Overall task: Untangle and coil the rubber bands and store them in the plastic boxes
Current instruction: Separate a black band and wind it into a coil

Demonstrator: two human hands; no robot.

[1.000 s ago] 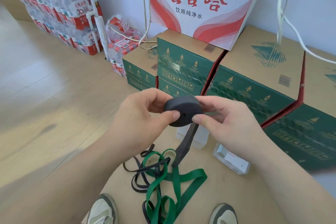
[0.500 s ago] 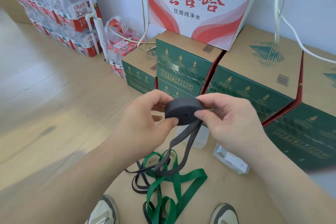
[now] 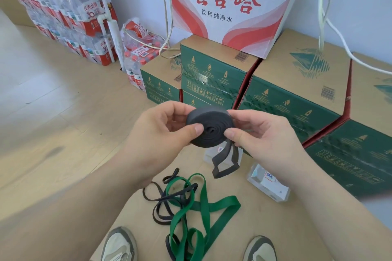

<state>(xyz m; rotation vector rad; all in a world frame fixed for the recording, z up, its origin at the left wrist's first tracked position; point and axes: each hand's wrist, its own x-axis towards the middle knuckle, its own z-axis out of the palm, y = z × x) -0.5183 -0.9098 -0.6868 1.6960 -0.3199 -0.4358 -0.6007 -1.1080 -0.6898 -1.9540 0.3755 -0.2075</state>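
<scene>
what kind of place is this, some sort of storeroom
Likely a storeroom or stock corner for drinks: shrink-wrapped packs of bottled water are stacked against the wall, green cartons stand side by side, and a red-and-white water carton rests on top of them.

Both hands, left hand and right hand, pinch a black coiled band above tangled green and black bands.

matt rubber coil — clear plastic boxes
</scene>
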